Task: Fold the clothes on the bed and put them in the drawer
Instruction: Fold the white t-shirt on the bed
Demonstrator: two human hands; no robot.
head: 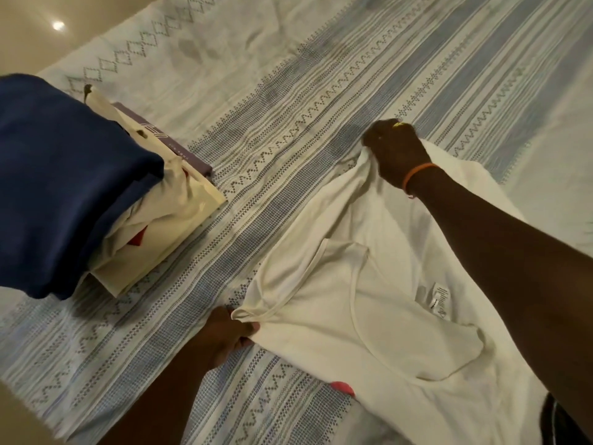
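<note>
A white T-shirt (pixel 378 284) lies spread on the bed (pixel 288 130), its neckline and inner label facing up. My left hand (pixel 229 332) pinches the shirt's near left corner at a sleeve edge. My right hand (pixel 396 152), with an orange band on the wrist, grips a bunched fold of the shirt at its far side. A stack of folded clothes (pixel 150 220) sits at the left, cream pieces underneath and a dark blue garment (pixel 61 187) on top.
The bed wears a white cover with blue-grey woven stripes and zigzags. A small red patch (pixel 343 387) shows at the shirt's near edge. Shiny beige floor (pixel 38 30) lies beyond the bed's far left corner. A dark object (pixel 564 422) peeks in at the bottom right.
</note>
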